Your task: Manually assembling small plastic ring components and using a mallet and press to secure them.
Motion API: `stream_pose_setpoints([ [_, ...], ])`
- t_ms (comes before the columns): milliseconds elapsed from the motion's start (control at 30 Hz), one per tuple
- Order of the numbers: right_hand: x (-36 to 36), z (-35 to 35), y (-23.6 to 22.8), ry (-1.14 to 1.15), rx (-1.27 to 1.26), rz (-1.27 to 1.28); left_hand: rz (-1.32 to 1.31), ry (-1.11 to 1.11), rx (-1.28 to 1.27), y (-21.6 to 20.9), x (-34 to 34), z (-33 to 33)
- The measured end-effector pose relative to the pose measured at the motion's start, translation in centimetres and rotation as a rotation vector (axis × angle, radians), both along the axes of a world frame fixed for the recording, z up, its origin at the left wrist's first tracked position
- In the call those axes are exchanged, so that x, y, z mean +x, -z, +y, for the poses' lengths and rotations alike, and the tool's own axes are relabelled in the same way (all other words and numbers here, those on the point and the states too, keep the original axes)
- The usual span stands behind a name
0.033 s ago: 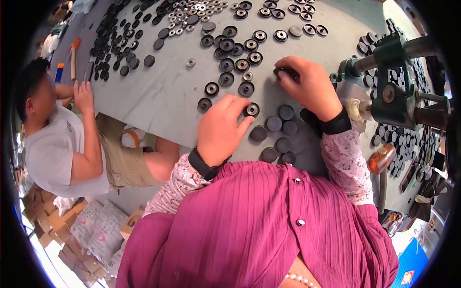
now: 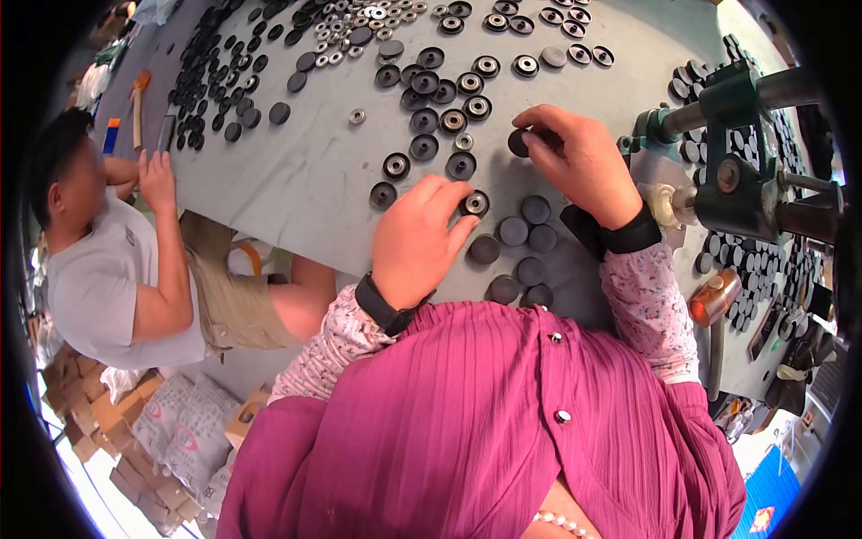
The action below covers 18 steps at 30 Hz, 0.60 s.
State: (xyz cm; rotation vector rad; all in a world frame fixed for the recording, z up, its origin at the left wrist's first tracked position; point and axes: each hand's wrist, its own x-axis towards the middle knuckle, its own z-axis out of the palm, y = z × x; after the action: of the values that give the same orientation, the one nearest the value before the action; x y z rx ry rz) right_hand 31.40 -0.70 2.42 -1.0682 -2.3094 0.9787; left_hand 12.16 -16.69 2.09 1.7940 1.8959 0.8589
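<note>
Between the thumb and fingertips of my left hand (image 2: pixel 418 241) is a black cap with a metal bearing (image 2: pixel 474 204) seated in it, its open side up. My right hand (image 2: pixel 585 162) pinches a plain black cap (image 2: pixel 519 142) by its edge, just above the grey tabletop; its curled fingers partly hide it. Between my hands and my body lie several dark round caps, smooth side up, among them a cap (image 2: pixel 514 231). Just beyond my left hand sits an open black cap (image 2: pixel 461 165) with a small centre post. A loose bearing (image 2: pixel 463 142) rests beside it.
To the right stands a green metal press (image 2: pixel 732 162), with an orange mallet head (image 2: pixel 714 298) and rows of caps near it. Piles of black caps and silver bearings (image 2: pixel 373 13) cover the far tabletop. A seated co-worker (image 2: pixel 126 242) is at the left table edge.
My left hand has shifted slightly right with the bearing-fitted cap. In my right hand the plain cap has tilted, showing more of its round face.
</note>
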Motion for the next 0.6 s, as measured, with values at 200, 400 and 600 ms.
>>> stream_pose_setpoints([
  [200,1.0,-0.3,0.7,-0.084,0.14,-0.017,0.002,0.094,0.042,0.6,0.6,2.0],
  [400,1.0,-0.9,0.4,-0.152,0.127,-0.043,-0.296,-0.063,-0.049,0.6,0.6,1.4],
  [600,0.0,-3.6,-0.1,-0.341,0.149,-0.026,-0.477,-0.119,-0.318,0.0,1.2,2.0],
])
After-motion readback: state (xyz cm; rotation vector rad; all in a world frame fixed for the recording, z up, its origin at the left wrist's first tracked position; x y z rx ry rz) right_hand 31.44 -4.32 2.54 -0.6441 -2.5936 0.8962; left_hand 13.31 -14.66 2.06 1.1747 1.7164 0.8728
